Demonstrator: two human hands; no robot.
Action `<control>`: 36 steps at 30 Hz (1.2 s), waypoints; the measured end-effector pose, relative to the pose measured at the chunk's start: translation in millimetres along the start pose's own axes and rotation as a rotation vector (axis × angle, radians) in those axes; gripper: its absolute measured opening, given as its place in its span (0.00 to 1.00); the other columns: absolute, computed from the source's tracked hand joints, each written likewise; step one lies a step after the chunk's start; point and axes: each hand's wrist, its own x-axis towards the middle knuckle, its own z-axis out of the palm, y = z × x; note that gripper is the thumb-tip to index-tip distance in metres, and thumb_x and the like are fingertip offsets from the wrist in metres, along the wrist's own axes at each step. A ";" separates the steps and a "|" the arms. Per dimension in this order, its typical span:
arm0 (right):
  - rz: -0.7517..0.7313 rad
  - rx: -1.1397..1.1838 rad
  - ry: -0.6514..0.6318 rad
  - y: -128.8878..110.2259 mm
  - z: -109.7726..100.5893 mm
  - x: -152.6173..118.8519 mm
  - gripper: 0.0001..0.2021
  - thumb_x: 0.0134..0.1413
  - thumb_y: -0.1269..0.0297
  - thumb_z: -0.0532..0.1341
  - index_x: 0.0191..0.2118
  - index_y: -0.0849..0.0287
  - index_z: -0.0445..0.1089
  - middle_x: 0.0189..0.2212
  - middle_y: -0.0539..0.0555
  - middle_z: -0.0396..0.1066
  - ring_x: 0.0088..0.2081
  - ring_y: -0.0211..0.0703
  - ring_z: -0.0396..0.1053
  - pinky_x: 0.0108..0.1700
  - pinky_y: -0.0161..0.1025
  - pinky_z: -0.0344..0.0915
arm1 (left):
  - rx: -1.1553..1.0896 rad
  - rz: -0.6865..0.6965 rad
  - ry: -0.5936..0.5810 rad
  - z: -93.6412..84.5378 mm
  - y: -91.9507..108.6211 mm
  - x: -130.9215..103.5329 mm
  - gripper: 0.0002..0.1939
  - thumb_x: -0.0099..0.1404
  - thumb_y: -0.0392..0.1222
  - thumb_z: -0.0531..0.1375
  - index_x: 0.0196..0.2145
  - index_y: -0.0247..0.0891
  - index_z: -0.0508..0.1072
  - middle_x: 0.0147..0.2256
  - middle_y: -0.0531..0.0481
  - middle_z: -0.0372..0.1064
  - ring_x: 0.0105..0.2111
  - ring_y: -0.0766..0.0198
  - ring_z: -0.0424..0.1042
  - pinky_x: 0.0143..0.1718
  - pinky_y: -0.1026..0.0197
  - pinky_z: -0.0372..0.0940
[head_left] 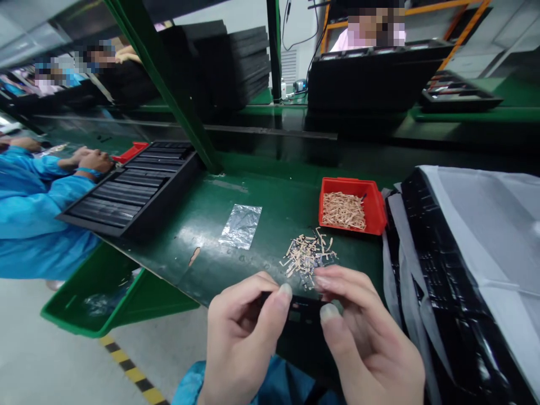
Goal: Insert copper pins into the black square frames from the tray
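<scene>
Left hand (pixel 242 332) pinches a slim black piece (pixel 301 312), faintly marked, at the near edge; right hand (pixel 371 332) at its right end, grip cannot be told; beyond, loose tan strips (pixel 304 254); farther right, a red bin (pixel 375 209).

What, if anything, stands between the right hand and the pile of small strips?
Nothing visible: the right hand is close to the near edge of the strip pile. The red tray stands beyond it, the clear plastic left of it; both are out of the way.
</scene>
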 end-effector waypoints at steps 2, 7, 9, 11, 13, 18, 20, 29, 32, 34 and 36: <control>-0.011 -0.015 0.039 2.1 -1.6 -0.7 0.07 0.65 0.70 0.66 0.45 0.49 0.78 0.49 0.55 0.79 0.49 0.46 0.80 0.52 0.42 0.79 | 0.084 0.062 -0.009 0.5 2.8 -0.7 0.19 0.72 0.43 0.64 0.22 0.38 0.75 0.21 0.53 0.64 0.16 0.72 0.56 0.14 0.66 0.50; -0.052 -0.032 0.085 -1.3 2.8 -7.8 0.07 0.66 0.73 0.65 0.40 0.51 0.75 0.47 0.53 0.77 0.49 0.43 0.78 0.51 0.40 0.77 | 0.231 0.168 -0.007 3.4 8.4 -2.2 0.18 0.72 0.40 0.63 0.22 0.39 0.74 0.20 0.55 0.62 0.17 0.70 0.58 0.16 0.67 0.52; -0.037 -0.009 0.117 -5.3 6.2 -10.7 0.07 0.67 0.72 0.64 0.39 0.51 0.75 0.48 0.54 0.76 0.48 0.42 0.77 0.50 0.39 0.77 | 0.260 0.190 0.008 5.3 9.0 -2.9 0.18 0.72 0.40 0.63 0.23 0.39 0.74 0.20 0.55 0.62 0.17 0.71 0.57 0.16 0.67 0.52; 0.004 0.018 0.186 -7.5 8.8 -12.6 0.07 0.67 0.71 0.64 0.38 0.52 0.75 0.49 0.54 0.76 0.48 0.42 0.77 0.49 0.39 0.77 | 0.279 0.210 0.022 7.2 9.2 -3.4 0.18 0.72 0.40 0.63 0.23 0.39 0.73 0.20 0.55 0.62 0.17 0.71 0.57 0.17 0.67 0.52; 0.029 0.030 0.220 -5.8 9.6 -13.1 0.04 0.67 0.68 0.65 0.42 0.51 0.76 0.51 0.56 0.76 0.49 0.44 0.78 0.48 0.39 0.78 | 0.290 0.223 0.033 9.0 9.7 -3.8 0.17 0.73 0.40 0.63 0.24 0.39 0.74 0.20 0.54 0.63 0.18 0.69 0.59 0.18 0.66 0.53; 0.045 -0.002 0.146 4.1 10.3 -11.7 0.12 0.61 0.59 0.71 0.48 0.52 0.77 0.40 0.52 0.83 0.38 0.42 0.82 0.39 0.33 0.80 | 0.267 0.339 0.069 16.3 11.9 -9.0 0.14 0.71 0.35 0.63 0.26 0.40 0.78 0.20 0.54 0.66 0.19 0.68 0.62 0.20 0.65 0.56; 0.095 -0.008 0.169 1.9 13.8 -12.4 0.07 0.63 0.57 0.70 0.38 0.54 0.78 0.30 0.50 0.82 0.30 0.40 0.80 0.34 0.31 0.78 | 0.222 0.386 0.106 22.1 11.9 -13.4 0.13 0.69 0.32 0.63 0.27 0.41 0.79 0.21 0.55 0.67 0.19 0.68 0.62 0.20 0.65 0.56; 0.224 0.041 0.166 -6.5 17.1 -12.3 0.17 0.72 0.55 0.60 0.36 0.53 0.82 0.16 0.45 0.67 0.19 0.35 0.70 0.28 0.30 0.73 | 0.203 0.369 0.233 34.8 7.1 -22.1 0.14 0.70 0.34 0.64 0.25 0.42 0.78 0.20 0.56 0.64 0.18 0.68 0.61 0.20 0.63 0.53; 0.059 -0.003 0.204 6.0 13.6 -10.6 0.09 0.69 0.64 0.63 0.47 0.53 0.82 0.31 0.50 0.80 0.28 0.38 0.77 0.32 0.32 0.76 | 0.197 0.180 0.207 30.4 6.7 -20.1 0.18 0.71 0.42 0.65 0.22 0.41 0.75 0.17 0.57 0.58 0.16 0.70 0.55 0.16 0.64 0.50; -0.112 -0.023 0.320 13.5 12.5 -11.1 0.16 0.63 0.71 0.68 0.55 0.52 0.78 0.42 0.53 0.80 0.38 0.41 0.78 0.38 0.36 0.79 | 0.192 0.089 0.205 29.0 7.3 -19.3 0.19 0.71 0.45 0.65 0.22 0.40 0.75 0.17 0.57 0.57 0.15 0.71 0.53 0.15 0.64 0.46; -0.259 -0.090 0.386 17.9 10.8 -12.4 0.24 0.59 0.78 0.70 0.57 0.48 0.77 0.47 0.54 0.77 0.43 0.43 0.77 0.40 0.39 0.79 | 0.190 0.095 0.199 29.3 8.4 -18.9 0.19 0.71 0.44 0.64 0.22 0.40 0.74 0.17 0.57 0.57 0.16 0.70 0.53 0.15 0.64 0.47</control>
